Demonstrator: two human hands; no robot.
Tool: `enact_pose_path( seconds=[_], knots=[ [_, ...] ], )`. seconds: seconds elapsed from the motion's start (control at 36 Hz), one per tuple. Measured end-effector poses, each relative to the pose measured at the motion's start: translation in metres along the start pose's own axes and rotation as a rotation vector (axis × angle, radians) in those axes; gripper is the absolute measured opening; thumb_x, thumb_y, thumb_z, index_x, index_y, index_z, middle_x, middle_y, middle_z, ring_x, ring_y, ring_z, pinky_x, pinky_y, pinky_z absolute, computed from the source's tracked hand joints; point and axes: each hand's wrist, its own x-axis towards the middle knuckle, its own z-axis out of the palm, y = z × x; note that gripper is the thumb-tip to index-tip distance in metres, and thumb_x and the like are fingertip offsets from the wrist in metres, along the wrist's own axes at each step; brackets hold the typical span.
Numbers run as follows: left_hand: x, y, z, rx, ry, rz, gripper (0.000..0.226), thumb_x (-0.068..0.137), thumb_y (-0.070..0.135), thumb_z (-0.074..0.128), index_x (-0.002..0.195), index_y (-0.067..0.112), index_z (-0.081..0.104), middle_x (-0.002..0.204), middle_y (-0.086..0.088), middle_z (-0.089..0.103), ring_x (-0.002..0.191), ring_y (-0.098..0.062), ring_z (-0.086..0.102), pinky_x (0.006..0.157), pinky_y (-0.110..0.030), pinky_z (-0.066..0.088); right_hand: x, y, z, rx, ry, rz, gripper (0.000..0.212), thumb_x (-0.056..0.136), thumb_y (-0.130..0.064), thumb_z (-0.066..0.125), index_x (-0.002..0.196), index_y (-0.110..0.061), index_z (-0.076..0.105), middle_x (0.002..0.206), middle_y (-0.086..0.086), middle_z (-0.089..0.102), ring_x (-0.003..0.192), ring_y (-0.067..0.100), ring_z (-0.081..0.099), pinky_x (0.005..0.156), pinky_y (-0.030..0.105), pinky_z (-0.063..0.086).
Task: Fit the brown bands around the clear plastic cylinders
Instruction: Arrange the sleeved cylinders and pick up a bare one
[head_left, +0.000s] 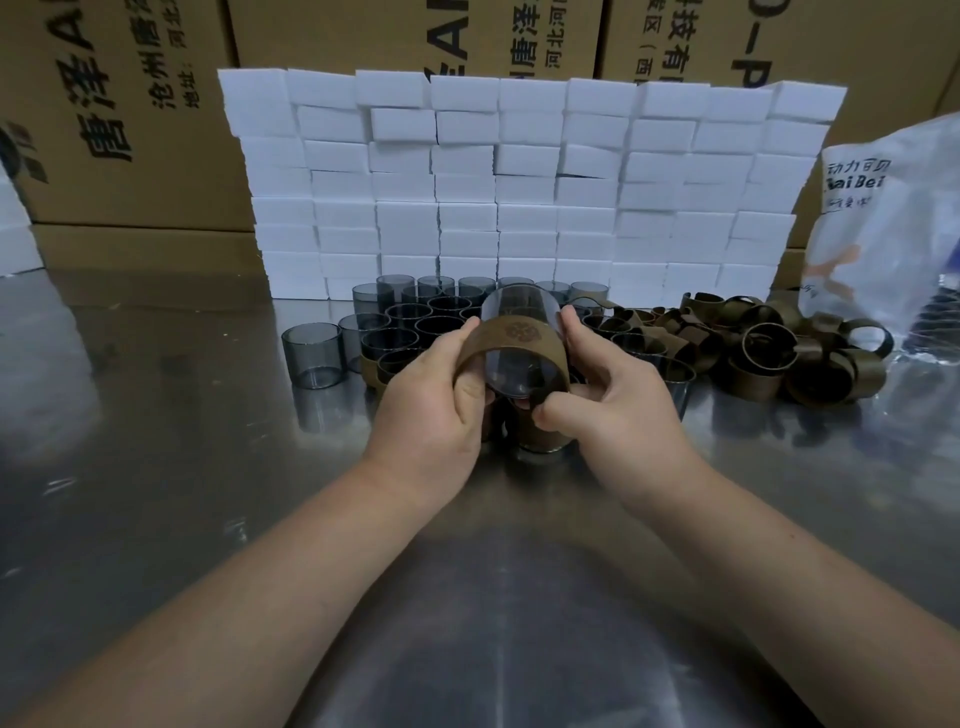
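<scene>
Fingers (470, 326) of the left hand (431, 400) and the right hand (621, 410) are curled and clamped on the band (511, 338), which wraps the cylinder (519, 306). The cylinder is held above the table (156, 467) at mid-frame. It is tilted, with one end toward the camera and its far rim standing clear of the band. The left thumb presses the band's near-left edge. The right thumb pinches its near-right edge, and the right forefinger lies on the upper right side. A flower mark sits on the band's upper face, between the two hands.

Under the hands stand banded cylinders (540, 439), partly hidden. Behind and to the left, bare cylinders (410, 317) stand upright in a tight cluster. A lone cylinder (311, 356) stands just beside the cluster's left edge. To the right lies a heap of loose bands (769, 353), overlapping, that reaches a white printed bag (893, 234) at the right edge.

Bare metal shows between the forearms and across the wide stretch left of the lone cylinder. The right side is hemmed by the heap and the bag.

The table is polished metal and mirrors the things on it. A wall of white blocks (519, 182) rises close behind the cluster. Printed cartons (130, 104) stand behind the wall.
</scene>
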Motion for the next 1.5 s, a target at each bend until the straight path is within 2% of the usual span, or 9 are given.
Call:
enact_pose_path(
  seconds=[0.25,0.36,0.47,0.75,0.92,1.0,1.17,1.33,1.5],
  knots=[
    [0.002,-0.003,-0.001,-0.008,0.008,0.044,0.05,0.088,0.035,0.037,0.123,0.004,0.055,0.107,-0.008,0.063,0.099,-0.026,0.061,0.085,-0.046,0.051,0.001,0.0,0.003,0.089,0.058,-0.01,0.07,0.073,0.012,0.065,0.135,-0.013,0.048,0.108,0.014,0.057,0.107,0.02,0.053,0.085,0.034,0.048],
    [0.001,0.0,-0.002,-0.025,0.024,0.057,0.047,0.088,0.035,0.038,0.12,0.005,0.058,0.099,0.002,0.061,0.095,-0.024,0.062,0.083,-0.045,0.052,0.001,-0.001,0.004,0.101,0.062,-0.013,0.068,0.073,0.014,0.065,0.133,-0.013,0.05,0.103,0.031,0.055,0.105,0.021,0.054,0.084,0.045,0.051],
    [0.002,0.001,-0.001,0.0,0.042,0.071,0.042,0.088,0.033,0.04,0.113,0.008,0.062,0.085,0.019,0.056,0.084,-0.01,0.06,0.079,-0.028,0.05,0.002,-0.002,0.002,0.109,0.056,-0.052,0.068,0.067,0.01,0.069,0.13,-0.011,0.054,0.1,0.007,0.062,0.075,0.003,0.055,0.066,0.014,0.053],
    [0.002,0.002,0.0,-0.117,0.096,0.001,0.027,0.086,0.045,0.051,0.089,0.019,0.061,0.077,0.022,0.057,0.071,0.016,0.055,0.064,-0.001,0.038,0.005,-0.002,-0.001,0.085,0.051,-0.082,0.051,0.051,-0.014,0.068,0.093,-0.04,0.061,0.099,-0.009,0.065,0.07,0.017,0.065,0.071,0.031,0.057],
    [-0.002,-0.002,0.002,-0.158,-0.014,0.02,0.06,0.081,0.06,0.036,0.126,0.02,0.042,0.113,0.015,0.048,0.099,0.017,0.047,0.085,-0.002,0.035,0.005,0.002,-0.001,0.098,-0.006,-0.092,0.052,0.052,-0.012,0.064,0.098,-0.036,0.058,0.101,-0.007,0.065,0.065,0.012,0.064,0.063,0.02,0.053],
    [-0.006,-0.001,0.002,-0.285,-0.079,-0.016,0.067,0.08,0.065,0.029,0.132,0.022,0.034,0.131,-0.001,0.048,0.124,-0.007,0.044,0.107,-0.036,0.035,0.004,0.006,0.001,0.078,-0.037,-0.088,0.055,0.058,-0.008,0.065,0.107,-0.032,0.055,0.085,-0.021,0.068,0.058,0.002,0.058,0.06,0.016,0.05],
    [-0.003,0.005,0.004,-0.507,-0.13,-0.212,0.063,0.081,0.049,0.03,0.133,0.015,0.044,0.118,-0.013,0.058,0.107,-0.027,0.057,0.073,-0.037,0.051,0.003,0.01,-0.002,0.128,-0.114,-0.012,0.073,0.079,-0.009,0.071,0.142,-0.01,0.036,0.098,-0.015,0.066,0.077,-0.005,0.065,0.073,0.011,0.05],
    [-0.002,0.008,0.005,-0.669,-0.154,-0.307,0.035,0.078,0.047,0.043,0.096,0.025,0.063,0.079,0.006,0.06,0.074,-0.01,0.055,0.049,-0.02,0.043,0.003,0.006,-0.002,0.209,-0.137,0.058,0.047,0.081,-0.039,0.051,0.116,-0.011,0.061,0.113,0.016,0.066,0.109,0.036,0.06,0.094,0.057,0.044],
    [0.0,0.012,0.003,-0.807,-0.226,-0.429,0.03,0.073,0.048,0.052,0.08,0.023,0.067,0.063,0.006,0.06,0.048,-0.009,0.051,0.04,-0.02,0.038,0.008,0.012,-0.005,0.262,-0.173,0.114,0.044,0.074,-0.05,0.05,0.109,-0.023,0.057,0.098,0.002,0.066,0.078,0.018,0.068,0.066,0.029,0.054]
  ],
)
